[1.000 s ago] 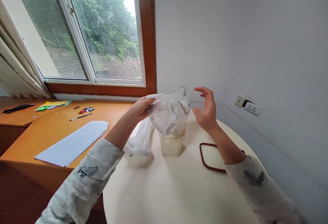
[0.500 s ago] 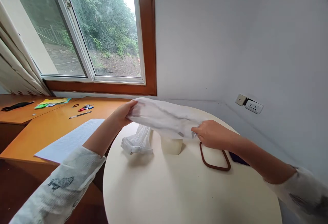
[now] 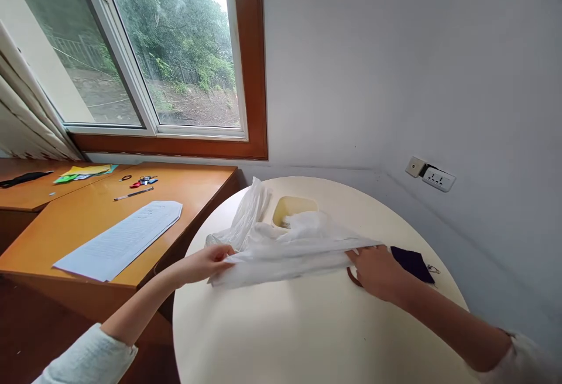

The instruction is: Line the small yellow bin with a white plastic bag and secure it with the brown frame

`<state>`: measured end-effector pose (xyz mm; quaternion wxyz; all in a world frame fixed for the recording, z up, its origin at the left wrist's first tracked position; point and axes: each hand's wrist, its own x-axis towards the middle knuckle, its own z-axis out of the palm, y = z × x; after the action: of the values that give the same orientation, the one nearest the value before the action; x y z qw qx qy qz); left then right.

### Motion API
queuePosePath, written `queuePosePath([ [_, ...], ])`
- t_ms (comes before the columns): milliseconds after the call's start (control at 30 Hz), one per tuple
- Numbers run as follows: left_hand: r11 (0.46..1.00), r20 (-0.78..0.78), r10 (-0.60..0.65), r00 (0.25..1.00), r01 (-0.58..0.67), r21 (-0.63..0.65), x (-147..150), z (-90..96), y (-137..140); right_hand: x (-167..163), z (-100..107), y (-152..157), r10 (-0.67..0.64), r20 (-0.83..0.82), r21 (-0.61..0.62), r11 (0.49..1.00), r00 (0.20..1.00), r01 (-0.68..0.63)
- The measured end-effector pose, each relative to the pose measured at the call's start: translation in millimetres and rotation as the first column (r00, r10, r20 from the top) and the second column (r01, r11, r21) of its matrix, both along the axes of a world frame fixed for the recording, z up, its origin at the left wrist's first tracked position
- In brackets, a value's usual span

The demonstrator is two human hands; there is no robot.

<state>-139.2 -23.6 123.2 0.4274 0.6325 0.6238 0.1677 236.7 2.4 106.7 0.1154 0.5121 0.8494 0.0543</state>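
Note:
A thin white plastic bag (image 3: 294, 261) is stretched sideways between my two hands, low over the round table. My left hand (image 3: 209, 264) pinches its left end, fingers closed. At the other end, my right hand (image 3: 375, 267) grips the plastic with bent fingers. Just beyond the bag sits a small cream bin (image 3: 297, 204), its open top showing and its front covered by white plastic. Crumpled white plastic (image 3: 246, 214) lies left of the bin. A brown frame (image 3: 353, 277) peeks out beneath my right hand, which hides most of it.
The round cream table (image 3: 281, 337) stands beside an orange desk (image 3: 193, 196). A dark cloth pouch (image 3: 411, 263) lies right of my right hand. On the desk are paper sheets (image 3: 123, 237), a pen (image 3: 134, 194) and keys (image 3: 144, 181). A wall socket (image 3: 439, 178) is at right.
Both hands have lowered the bag toward me and down near the tabletop. The bin's opening has come into view, and the brown frame is now mostly covered.

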Motion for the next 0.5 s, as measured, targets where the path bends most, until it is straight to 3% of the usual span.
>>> queuePosePath([
  [100, 0.995, -0.031, -0.067, 0.997, 0.069, 0.071, 7, 5.7, -3, -2, -14, 10, 0.0, -0.285, -0.081, 0.996, 0.959, -0.024],
  [167, 0.973, -0.059, -0.067, 0.996, 0.078, 0.219, 22, 17.2, -9, -8, -15, 14, -0.072, -0.48, -0.082, 0.996, 0.874, 0.037],
  [267, 0.892, -0.08, -0.038, 0.996, 0.07, 0.447, 62, 27.0, -20, -24, -9, 19, -0.145, -0.694, -0.044, 0.986, 0.705, 0.16],
  [400, 0.772, -0.203, -0.047, 0.978, 0.165, 0.614, 122, 12.8, -16, -53, 9, 29, -0.004, -0.892, 0.047, 0.994, 0.451, 0.102],
  [500, 0.723, -0.293, 0.066, 0.954, 0.156, 0.673, 146, -0.8, 2, -71, 26, 37, 0.027, -0.938, 0.053, 0.996, 0.347, 0.067],
])
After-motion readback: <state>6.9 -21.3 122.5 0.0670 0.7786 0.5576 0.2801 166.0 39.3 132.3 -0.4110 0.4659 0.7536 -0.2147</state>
